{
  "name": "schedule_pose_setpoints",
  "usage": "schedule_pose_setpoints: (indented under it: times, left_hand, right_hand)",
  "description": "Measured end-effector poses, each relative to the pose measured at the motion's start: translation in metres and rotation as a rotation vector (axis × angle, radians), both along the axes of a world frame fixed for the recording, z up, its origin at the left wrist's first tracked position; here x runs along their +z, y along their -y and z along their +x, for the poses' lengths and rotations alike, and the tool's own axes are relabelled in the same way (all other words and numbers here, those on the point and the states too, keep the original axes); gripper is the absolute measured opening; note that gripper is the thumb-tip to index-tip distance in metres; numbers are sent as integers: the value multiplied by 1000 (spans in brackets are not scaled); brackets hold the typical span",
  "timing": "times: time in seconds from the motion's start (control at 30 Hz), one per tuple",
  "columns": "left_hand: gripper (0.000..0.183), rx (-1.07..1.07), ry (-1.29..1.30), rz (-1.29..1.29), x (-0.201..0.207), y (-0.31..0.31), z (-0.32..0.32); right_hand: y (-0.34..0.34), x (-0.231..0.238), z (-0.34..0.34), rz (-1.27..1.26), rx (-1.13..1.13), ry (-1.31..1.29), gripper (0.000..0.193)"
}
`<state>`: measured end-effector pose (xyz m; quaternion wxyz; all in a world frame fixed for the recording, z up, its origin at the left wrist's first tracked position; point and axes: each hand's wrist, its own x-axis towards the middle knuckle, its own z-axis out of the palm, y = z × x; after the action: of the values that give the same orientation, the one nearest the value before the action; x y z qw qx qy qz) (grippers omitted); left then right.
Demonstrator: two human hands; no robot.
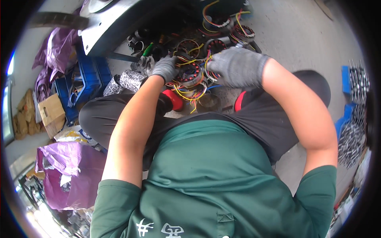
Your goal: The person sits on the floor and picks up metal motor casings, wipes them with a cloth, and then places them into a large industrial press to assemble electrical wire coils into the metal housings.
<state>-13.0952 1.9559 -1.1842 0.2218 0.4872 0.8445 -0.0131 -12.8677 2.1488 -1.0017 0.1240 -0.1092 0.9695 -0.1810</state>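
- Between the two gloved hands, head view, sits a wire-wound ring (189, 75), dotted red, its face tipped upward; it's round, so no long axis to call!
- Left hand (165, 68) is the nearer one, fingers curled at the ring's left edge; whether it grips, I can't tell.
- Right hand (240, 66) is blurred, fingers bent, off to the ring's right; its hold can't be made out either.
- Yellow wires (183, 96) spill toward the red shoes (173, 100); more wound rings (216, 45) crowd just beyond.
- Underneath, grey floor (285, 31); out left, blue bins (88, 75) and a purple bag (71, 186); far right, metal parts (351, 139) in blue trays (346, 79).
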Motion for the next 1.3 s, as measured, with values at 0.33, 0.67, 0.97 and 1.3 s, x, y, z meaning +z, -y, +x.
schedule_pose_setpoints:
  times: [0.33, 0.67, 0.97, 1.3]
  left_hand:
    - [42, -206, -217, -124, 39, 8, 39]
    - [43, -317, -61, -134, 27, 1, 87]
    - [43, -214, -15, -33, 32, 2, 67]
    - [36, 727, 971, 434, 116, 3, 24]
  right_hand:
    - [12, -34, -19, 300, 196, 341, 25]
    - [-43, -25, -23, 634, 372, 13, 19]
    - [-75, 49, -10, -100, -385, -30, 32]
    - [-39, 88, 5, -244, -254, -395, 41]
